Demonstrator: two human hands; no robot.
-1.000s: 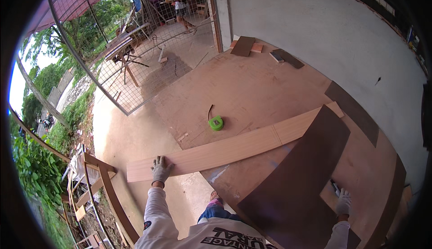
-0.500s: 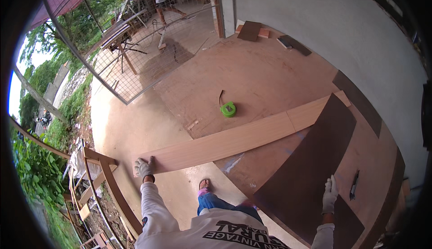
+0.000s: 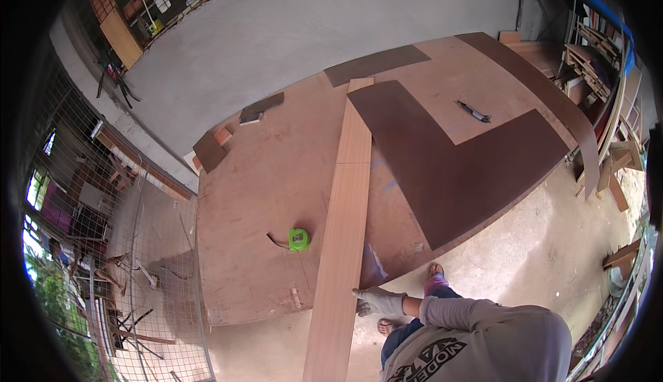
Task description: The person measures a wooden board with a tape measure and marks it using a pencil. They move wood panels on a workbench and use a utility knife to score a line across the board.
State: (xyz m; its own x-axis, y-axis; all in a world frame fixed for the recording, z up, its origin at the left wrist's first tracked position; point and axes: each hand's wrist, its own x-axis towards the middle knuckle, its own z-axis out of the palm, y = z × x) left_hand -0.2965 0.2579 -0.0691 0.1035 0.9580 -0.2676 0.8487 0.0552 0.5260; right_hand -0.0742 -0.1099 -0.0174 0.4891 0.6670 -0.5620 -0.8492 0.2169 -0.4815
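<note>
Below centre, has the right hand [image 3: 385, 302] at the edge of the plank [image 3: 349, 216], probably to steady it; cannot tell if clamped by the fingers [image 3: 366, 295]. Has the tape [image 3: 298, 239] nearby, likely for easy reach.

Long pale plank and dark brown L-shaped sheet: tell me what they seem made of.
Long pale plank: probably wood or veneer, smooth, by its lengthwise grain. Dark brown L-shaped sheet: perhaps hardboard or laminate, matte, with uniform grainless colour.
</note>
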